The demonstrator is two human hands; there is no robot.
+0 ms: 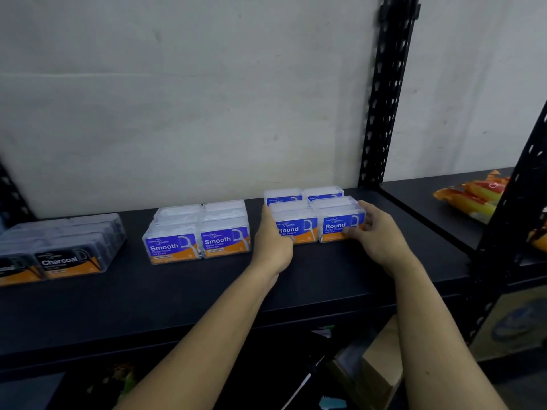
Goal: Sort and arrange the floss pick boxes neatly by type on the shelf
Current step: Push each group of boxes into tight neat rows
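Three groups of clear floss pick boxes stand on the black shelf point(183, 291). Dark Charcoal boxes point(68, 247) sit at the left, Smooth boxes point(198, 232) with blue and orange labels in the middle, Round boxes point(313, 211) at the right. My left hand point(270, 244) presses flat against the left side of the front Round boxes. On the right side of the same block, my right hand point(376, 232) has its fingers curled around the front corner of the rightmost Round box. The two front Round boxes are squeezed between my hands; two more stand behind them.
A black perforated upright point(384, 99) rises just behind the Round boxes, and another point(509, 226) stands at the right front. Orange and yellow packets point(473, 196) lie on the neighbouring shelf. A cardboard box point(381, 362) sits on the level below. A pale wall backs the shelf.
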